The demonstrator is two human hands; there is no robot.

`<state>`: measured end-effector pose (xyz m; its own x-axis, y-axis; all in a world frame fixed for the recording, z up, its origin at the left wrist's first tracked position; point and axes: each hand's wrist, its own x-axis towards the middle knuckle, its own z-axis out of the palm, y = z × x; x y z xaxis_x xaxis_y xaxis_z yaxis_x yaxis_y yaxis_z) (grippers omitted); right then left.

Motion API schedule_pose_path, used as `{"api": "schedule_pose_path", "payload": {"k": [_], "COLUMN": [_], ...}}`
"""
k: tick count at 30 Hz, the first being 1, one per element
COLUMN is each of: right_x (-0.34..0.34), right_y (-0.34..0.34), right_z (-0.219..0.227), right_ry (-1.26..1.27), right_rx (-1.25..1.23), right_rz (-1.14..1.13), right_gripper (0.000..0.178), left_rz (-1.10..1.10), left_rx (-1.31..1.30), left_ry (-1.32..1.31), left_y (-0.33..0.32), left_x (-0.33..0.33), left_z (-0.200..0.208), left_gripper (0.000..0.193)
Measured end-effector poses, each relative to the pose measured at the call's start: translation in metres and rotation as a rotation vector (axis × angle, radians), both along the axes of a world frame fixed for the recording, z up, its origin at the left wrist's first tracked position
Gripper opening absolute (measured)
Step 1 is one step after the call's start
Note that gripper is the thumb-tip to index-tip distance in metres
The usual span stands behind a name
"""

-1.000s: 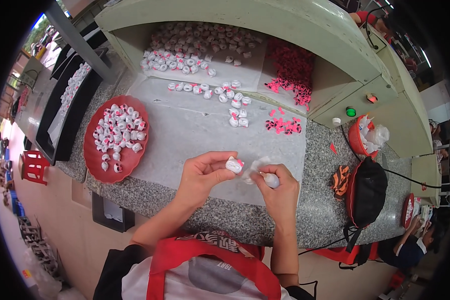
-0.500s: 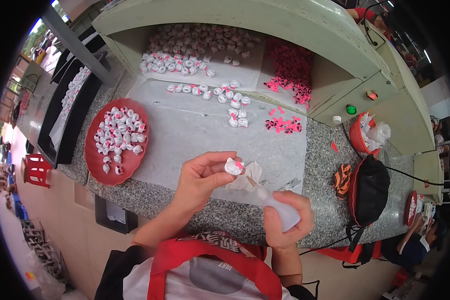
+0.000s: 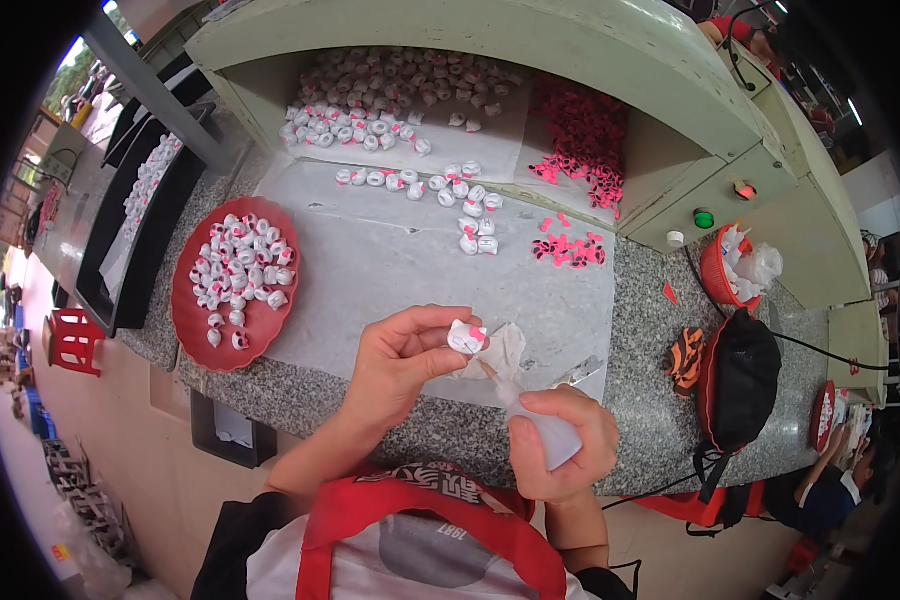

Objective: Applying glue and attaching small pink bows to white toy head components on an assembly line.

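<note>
Between the thumb and fingers of my left hand (image 3: 400, 362) is a small white cat-head figurine (image 3: 465, 337) with a pink bow on its side. My right hand (image 3: 570, 440) is wrapped around a translucent squeeze bottle (image 3: 547, 432). The bottle's thin brownish nozzle points up and left, just below the figurine; whether it touches cannot be told. Behind the nozzle, a crumpled white cloth (image 3: 505, 350) lies on the papered worktop (image 3: 370, 270). Loose pink bows (image 3: 570, 250) with dark spots and several more cat heads (image 3: 477, 235) lie farther back on the paper.
A red scalloped tray (image 3: 195, 340) of cat heads stands on the left. At the back, a pale green open cabinet (image 3: 660, 165) shelters piles of heads and pink bows. To the right are a red basket (image 3: 715, 275) of white plastic, an orange-black bundle (image 3: 686, 360) and a black bag (image 3: 745, 380).
My right hand has moved the bottle a little left, bringing its nozzle below the figurine. In my left hand the figurine has turned slightly and sits a bit lower.
</note>
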<state>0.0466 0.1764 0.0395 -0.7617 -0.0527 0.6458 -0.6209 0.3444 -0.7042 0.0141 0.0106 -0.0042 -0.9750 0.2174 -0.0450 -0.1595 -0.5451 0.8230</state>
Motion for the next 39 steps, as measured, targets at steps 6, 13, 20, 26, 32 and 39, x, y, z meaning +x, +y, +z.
{"api": "schedule_pose_path", "payload": {"k": [6,13,20,26,32,39], "right_x": [0.003,-0.001,-0.001,0.0,0.0,0.002], "right_y": [-0.001,0.003,0.0,0.002,0.003,0.001], "right_z": [0.002,0.002,0.004,0.002,0.005,0.01], "right_ry": [-0.073,0.025,0.027,0.018,0.011,-0.068], "right_rx": [-0.003,0.007,0.013,0.006,0.032,0.008], "right_rz": [-0.021,-0.026,0.0,-0.005,-0.019,0.007], "right_gripper": [0.018,0.025,0.025,0.025,0.024,0.022], "left_rz": [-0.003,0.022,-0.001,0.015,0.032,0.005], "left_rx": [-0.01,-0.021,0.001,-0.003,-0.002,0.001], "left_ry": [0.004,0.01,0.011,0.013,0.016,0.006], "left_y": [0.0,-0.001,-0.001,-0.002,-0.001,-0.002], "left_x": [0.0,-0.001,0.0,0.0,-0.001,0.0], "left_z": [0.0,0.003,0.003,0.003,0.003,0.002], "left_gripper": [0.038,0.036,0.036,0.034,0.034,0.036]}}
